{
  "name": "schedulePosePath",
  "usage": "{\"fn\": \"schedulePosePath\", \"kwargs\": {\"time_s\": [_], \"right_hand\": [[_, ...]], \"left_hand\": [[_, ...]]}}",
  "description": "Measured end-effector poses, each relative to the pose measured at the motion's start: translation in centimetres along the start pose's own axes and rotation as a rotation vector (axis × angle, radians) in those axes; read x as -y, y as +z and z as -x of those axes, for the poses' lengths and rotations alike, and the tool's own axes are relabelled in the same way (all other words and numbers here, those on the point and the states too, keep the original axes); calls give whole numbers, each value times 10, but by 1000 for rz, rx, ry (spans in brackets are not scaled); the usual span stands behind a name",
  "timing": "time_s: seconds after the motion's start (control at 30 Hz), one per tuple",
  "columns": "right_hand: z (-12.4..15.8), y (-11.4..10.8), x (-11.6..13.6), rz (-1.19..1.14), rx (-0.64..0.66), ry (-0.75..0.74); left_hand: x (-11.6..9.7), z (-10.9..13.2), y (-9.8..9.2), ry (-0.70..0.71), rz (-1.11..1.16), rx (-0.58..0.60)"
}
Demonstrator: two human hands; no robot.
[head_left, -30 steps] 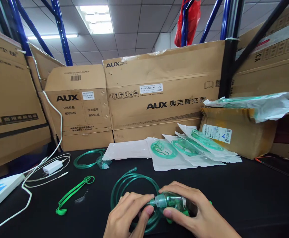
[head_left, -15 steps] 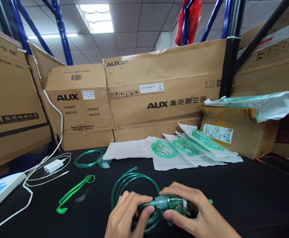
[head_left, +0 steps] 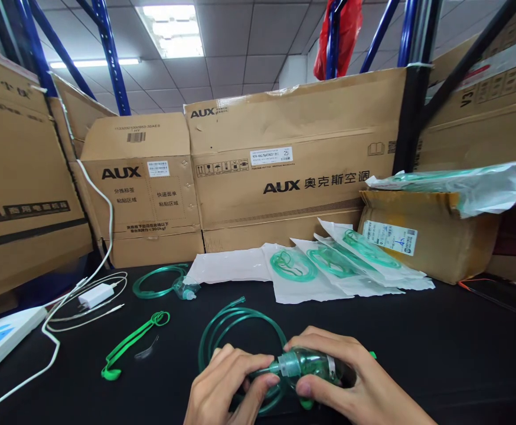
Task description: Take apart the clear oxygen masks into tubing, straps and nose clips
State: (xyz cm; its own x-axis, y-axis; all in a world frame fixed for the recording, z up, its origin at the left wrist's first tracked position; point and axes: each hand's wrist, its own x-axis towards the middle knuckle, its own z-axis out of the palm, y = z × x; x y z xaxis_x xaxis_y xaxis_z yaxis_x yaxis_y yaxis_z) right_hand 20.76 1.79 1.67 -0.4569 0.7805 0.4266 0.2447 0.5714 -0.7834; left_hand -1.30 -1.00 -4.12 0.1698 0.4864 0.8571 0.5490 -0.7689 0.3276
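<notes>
My right hand [head_left: 335,369] is closed around a green transparent oxygen mask [head_left: 306,360], its pale connector pointing left. My left hand [head_left: 235,383] pinches the end of the green oxygen tubing [head_left: 262,370] where it meets that connector; how far it is pushed on cannot be told. Loops of the same tubing lie coiled on the black table behind and under my hands. A bit of bright green strap [head_left: 306,404] shows beneath the mask. To the left lie a bundled green elastic strap [head_left: 129,347] and a small clear plastic piece [head_left: 147,349].
Another mask with coiled tubing [head_left: 160,283] lies behind. White pouches [head_left: 293,274] with green tubing are fanned out at the back. Cardboard boxes [head_left: 280,165] stand along the rear. A power strip [head_left: 7,336], white charger [head_left: 96,296] and cables occupy the left; an opened carton [head_left: 430,236] stands right.
Both hands keep their grip, with only slight shifts of the fingers. The right thumb has moved a little to the right on the mask.
</notes>
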Motion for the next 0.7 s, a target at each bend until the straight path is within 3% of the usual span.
{"fn": "schedulePosePath", "kwargs": {"time_s": [0.7], "right_hand": [[1,0,-2,-66,9,75]], "left_hand": [[-2,-4,-6,37,-64,82]]}}
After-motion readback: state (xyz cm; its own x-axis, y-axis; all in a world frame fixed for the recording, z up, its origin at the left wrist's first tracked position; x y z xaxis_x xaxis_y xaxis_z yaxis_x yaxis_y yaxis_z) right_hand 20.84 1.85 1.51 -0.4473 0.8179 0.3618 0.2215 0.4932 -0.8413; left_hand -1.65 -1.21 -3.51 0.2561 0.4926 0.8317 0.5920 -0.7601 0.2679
